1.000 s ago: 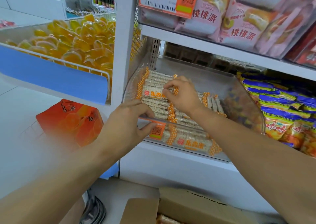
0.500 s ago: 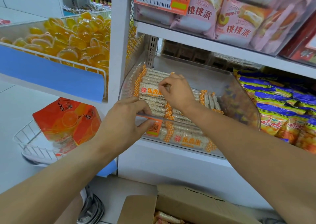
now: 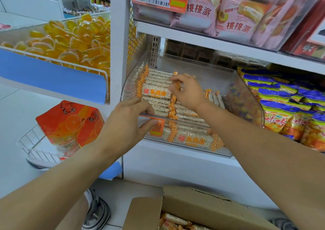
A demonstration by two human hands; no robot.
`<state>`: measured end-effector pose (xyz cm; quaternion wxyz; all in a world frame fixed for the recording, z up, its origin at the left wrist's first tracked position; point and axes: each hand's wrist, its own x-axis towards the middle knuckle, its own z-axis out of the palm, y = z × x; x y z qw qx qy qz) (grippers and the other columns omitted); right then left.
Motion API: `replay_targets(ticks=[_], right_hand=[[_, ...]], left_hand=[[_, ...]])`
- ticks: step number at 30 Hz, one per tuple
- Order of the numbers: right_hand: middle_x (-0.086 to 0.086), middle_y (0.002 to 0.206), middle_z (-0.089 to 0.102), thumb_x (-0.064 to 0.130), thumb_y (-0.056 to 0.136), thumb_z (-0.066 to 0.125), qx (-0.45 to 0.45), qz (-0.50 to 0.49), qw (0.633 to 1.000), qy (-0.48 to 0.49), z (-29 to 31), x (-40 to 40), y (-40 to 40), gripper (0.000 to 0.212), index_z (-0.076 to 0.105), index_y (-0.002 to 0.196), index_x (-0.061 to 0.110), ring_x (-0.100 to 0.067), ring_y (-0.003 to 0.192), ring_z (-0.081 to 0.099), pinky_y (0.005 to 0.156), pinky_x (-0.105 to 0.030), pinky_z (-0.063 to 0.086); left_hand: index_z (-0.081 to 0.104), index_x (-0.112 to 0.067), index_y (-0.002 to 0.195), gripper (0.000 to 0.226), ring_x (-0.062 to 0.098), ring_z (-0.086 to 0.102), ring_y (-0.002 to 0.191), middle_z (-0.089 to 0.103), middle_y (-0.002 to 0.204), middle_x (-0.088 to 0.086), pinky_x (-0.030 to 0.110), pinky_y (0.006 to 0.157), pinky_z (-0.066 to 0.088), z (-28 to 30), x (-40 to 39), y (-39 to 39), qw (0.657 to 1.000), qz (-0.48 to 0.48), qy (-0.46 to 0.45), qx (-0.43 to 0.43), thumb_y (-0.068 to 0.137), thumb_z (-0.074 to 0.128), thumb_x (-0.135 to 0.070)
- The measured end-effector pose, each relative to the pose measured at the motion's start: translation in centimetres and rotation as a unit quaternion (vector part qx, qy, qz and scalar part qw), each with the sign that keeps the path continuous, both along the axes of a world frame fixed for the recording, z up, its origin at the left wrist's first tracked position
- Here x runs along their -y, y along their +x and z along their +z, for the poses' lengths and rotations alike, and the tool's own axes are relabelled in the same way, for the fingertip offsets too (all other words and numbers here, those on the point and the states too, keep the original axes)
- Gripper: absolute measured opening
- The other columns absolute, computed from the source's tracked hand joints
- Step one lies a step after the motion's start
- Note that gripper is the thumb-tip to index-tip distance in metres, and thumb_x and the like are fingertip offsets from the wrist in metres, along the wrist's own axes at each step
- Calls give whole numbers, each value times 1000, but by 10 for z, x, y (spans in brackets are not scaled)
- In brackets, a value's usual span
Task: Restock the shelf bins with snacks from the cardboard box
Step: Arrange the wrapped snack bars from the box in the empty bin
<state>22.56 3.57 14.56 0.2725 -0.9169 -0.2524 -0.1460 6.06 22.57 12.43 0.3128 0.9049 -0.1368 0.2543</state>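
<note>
A clear plastic shelf bin (image 3: 246,82) holds rows of white rice-cracker packs (image 3: 156,93) with orange checkered ends. My left hand (image 3: 128,122) grips the bin's front rim, thumb below and fingers curled over the edge. My right hand (image 3: 186,91) reaches inside the bin and pinches the orange end of a pack on the stack. At the bottom edge, an open cardboard box (image 3: 202,200) shows more packs of the same kind (image 3: 174,220) inside.
Yellow-and-blue snack bags (image 3: 284,110) fill the bin on the right. Pink pastry packs (image 3: 235,11) sit on the shelf above. Left, a bin of orange jelly cups (image 3: 70,40), a wire basket (image 3: 33,149) with an orange bag (image 3: 70,122), and a shoe (image 3: 98,212).
The view has drifted a little; both hands keep nearly the same places. My right hand's fingers have shifted slightly along the stack's orange ends.
</note>
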Motion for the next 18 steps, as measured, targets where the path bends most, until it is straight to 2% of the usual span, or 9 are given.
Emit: replay_targets(ticks=[2, 3, 5, 7, 9, 12, 15, 16, 18], right_hand=[[-1, 116, 63, 25, 95, 68, 4, -3, 999, 38, 9, 6, -7, 27, 68, 120, 16, -21, 114, 54, 101, -35, 45], [0, 114, 62, 24, 95, 68, 5, 0, 999, 50, 14, 9, -12, 25, 68, 119, 16, -17, 109, 57, 98, -33, 47], [1, 109, 61, 22, 95, 67, 21, 15, 997, 67, 25, 16, -29, 21, 69, 116, 17, -9, 97, 60, 86, -21, 49], [-1, 104, 63, 19, 95, 67, 58, 44, 994, 81, 36, 24, -58, 14, 71, 109, 17, -5, 88, 61, 76, -11, 44], [-2, 99, 63, 12, 96, 66, 93, 86, 987, 97, 43, 37, -96, 10, 72, 104, 13, -8, 86, 61, 73, -13, 44], [-5, 95, 63, 0, 93, 65, 129, 129, 976, 121, 34, 64, -155, 10, 71, 100, 5, -13, 84, 60, 72, -21, 47], [-5, 94, 63, -1, 92, 65, 80, 121, 978, 148, -3, 98, -202, 16, 69, 101, 11, -17, 82, 61, 72, -26, 49], [-2, 95, 64, 0, 92, 66, 46, 97, 980, 168, -21, 109, -216, 21, 67, 105, 17, -17, 81, 62, 72, -27, 50], [4, 95, 65, 1, 92, 66, -36, 37, 974, 218, -60, 132, -244, 29, 63, 107, 26, -16, 81, 65, 72, -31, 53]], left_hand=[[69, -20, 94, 16, 2, 52, 87, 60, 91, -12, 12, 78, 39, 1, 0, 0, 1000, 0, 1, -5, 85, 78, -29], [69, -21, 94, 16, 1, 52, 87, 59, 90, -15, 11, 77, 39, 2, -1, -1, 1000, 0, 2, -10, 85, 78, -29], [69, -20, 95, 17, 0, 51, 87, 54, 88, -21, 11, 78, 40, 3, -1, -1, 1000, 5, 8, -9, 84, 79, -29], [70, -18, 99, 21, 6, 51, 95, 55, 93, -16, 19, 83, 43, 6, 3, -3, 999, 15, 20, 23, 83, 79, -28], [68, -16, 103, 21, 10, 52, 99, 57, 100, -9, 21, 87, 41, 12, 16, -10, 998, -2, 8, 68, 87, 75, -27], [66, -17, 96, 11, 5, 53, 80, 57, 88, -11, 14, 75, 41, 15, 44, -28, 993, -92, -10, 76, 90, 65, -26], [64, -23, 90, 7, 10, 54, 65, 53, 76, -18, 23, 62, 44, -7, 72, -46, 985, -168, 31, 0, 90, 60, -29], [63, -25, 90, 5, 9, 53, 63, 51, 74, -20, 28, 59, 47, -20, 81, -52, 982, -179, 54, -23, 90, 60, -28], [63, -27, 90, 6, 5, 50, 62, 49, 72, -20, 27, 57, 48, -47, 99, -65, 975, -191, 86, -76, 89, 59, -30]])
